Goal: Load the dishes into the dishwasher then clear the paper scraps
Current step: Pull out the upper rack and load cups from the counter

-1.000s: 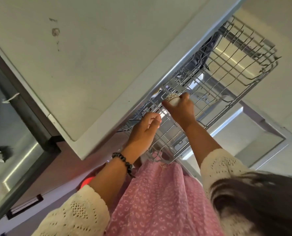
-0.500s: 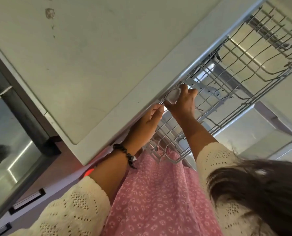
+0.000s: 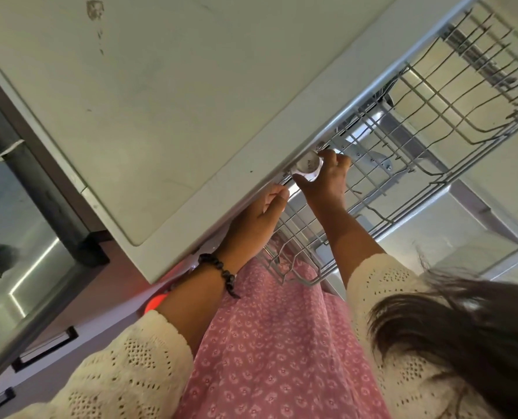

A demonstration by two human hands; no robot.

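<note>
Your right hand (image 3: 327,182) holds a small white cup (image 3: 307,167) at the wire rack's (image 3: 427,122) edge, under the table (image 3: 167,101) lip. Left hand (image 3: 259,219): fingers straight, touching the rack rail.

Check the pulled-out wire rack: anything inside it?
The wire rack looks bare apart from the right hand holding a small white cup at its countertop-side edge. The countertop covers the rest.

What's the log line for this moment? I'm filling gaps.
step: load rack | right hand: holds cup | left hand: at rack edge | scraps: pending
</note>
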